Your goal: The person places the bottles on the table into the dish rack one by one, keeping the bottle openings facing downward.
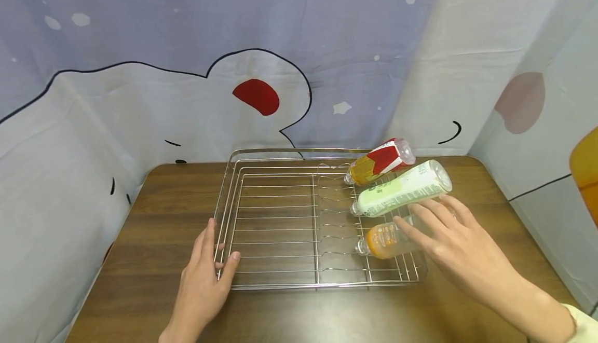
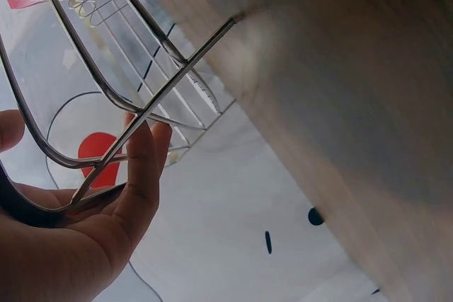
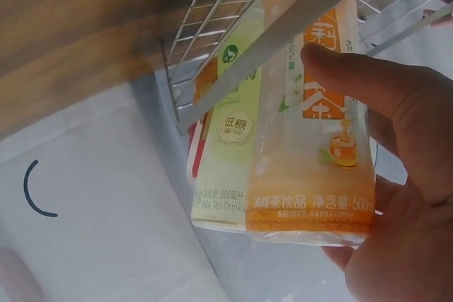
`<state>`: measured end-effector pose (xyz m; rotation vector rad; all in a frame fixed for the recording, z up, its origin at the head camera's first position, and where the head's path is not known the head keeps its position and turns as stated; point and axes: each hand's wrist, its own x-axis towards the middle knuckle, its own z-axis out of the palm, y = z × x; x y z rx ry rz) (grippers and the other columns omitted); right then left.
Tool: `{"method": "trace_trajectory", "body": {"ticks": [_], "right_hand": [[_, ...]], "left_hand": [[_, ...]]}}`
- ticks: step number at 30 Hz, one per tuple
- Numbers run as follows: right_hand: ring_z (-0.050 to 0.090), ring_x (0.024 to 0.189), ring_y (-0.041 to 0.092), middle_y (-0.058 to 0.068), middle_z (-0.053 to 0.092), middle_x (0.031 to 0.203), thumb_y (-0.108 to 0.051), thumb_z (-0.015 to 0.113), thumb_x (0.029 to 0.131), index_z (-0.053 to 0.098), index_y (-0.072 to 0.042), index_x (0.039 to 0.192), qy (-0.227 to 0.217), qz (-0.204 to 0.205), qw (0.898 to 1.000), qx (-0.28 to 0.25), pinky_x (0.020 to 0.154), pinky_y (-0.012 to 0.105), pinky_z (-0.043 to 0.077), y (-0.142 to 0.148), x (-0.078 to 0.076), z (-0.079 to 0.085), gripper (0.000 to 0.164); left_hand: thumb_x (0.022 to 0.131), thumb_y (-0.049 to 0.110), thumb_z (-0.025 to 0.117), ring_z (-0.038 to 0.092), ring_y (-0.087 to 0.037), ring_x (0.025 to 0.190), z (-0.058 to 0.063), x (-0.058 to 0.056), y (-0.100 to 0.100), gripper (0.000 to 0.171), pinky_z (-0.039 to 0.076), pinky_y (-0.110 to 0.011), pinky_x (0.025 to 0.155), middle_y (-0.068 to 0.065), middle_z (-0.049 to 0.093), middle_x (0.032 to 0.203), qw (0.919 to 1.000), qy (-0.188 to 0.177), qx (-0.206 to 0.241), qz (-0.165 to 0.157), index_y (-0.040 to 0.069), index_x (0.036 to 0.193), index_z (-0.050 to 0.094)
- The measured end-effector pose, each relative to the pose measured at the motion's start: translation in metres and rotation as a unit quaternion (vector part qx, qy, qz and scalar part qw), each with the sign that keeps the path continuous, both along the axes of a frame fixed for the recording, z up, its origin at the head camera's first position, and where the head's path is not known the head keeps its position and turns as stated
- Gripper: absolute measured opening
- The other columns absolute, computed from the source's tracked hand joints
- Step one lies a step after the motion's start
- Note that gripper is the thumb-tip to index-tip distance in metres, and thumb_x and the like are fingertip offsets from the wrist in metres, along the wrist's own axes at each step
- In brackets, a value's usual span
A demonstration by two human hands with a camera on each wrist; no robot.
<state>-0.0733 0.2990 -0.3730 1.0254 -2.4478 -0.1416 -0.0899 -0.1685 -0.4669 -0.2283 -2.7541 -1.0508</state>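
Observation:
A silver wire rack sits on the wooden table. My left hand holds its left side near the front corner; in the left wrist view the fingers curl round the wires. At the rack's right end, three bottles lie slanted with their caps toward the middle. The nearest is a clear tea bottle with an orange label, gripped near its base by my right hand. The right wrist view shows my thumb across its label. Beside it lies a milk tea bottle in pale green, then a red-and-yellow labelled bottle.
Wavy wire dividers run down the rack's right part, under the bottle necks. A patterned curtain hangs behind the table and along both sides. Brown tabletop extends left of the rack.

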Motion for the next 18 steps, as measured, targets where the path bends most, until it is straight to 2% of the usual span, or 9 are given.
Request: {"method": "trace_trajectory", "body": {"ticks": [10,18], "right_hand": [[0.059,0.127,0.051,0.026,0.066,0.135,0.018,0.063,0.075,0.072,-0.004,0.141,-0.005,-0.001,1.000,-0.009,0.117,0.071,0.040,0.0003,0.0044,0.0040,0.070],[0.059,0.128,0.050,0.026,0.066,0.135,0.013,0.063,0.077,0.072,-0.006,0.140,-0.006,0.001,1.000,-0.017,0.118,0.071,0.040,0.0003,0.0045,0.0041,0.066]], "left_hand": [[0.111,0.026,0.069,0.079,-0.028,0.092,-0.0005,-0.0005,-0.0003,0.087,0.062,-0.062,0.082,-0.022,0.045,0.167,1.0000,0.003,0.001,0.000,0.006,0.178,0.017],[0.111,0.024,0.069,0.079,-0.027,0.091,-0.0008,0.0000,0.0000,0.086,0.061,-0.062,0.082,-0.021,0.046,0.166,1.0000,0.006,0.002,0.000,0.005,0.177,0.019]]}}
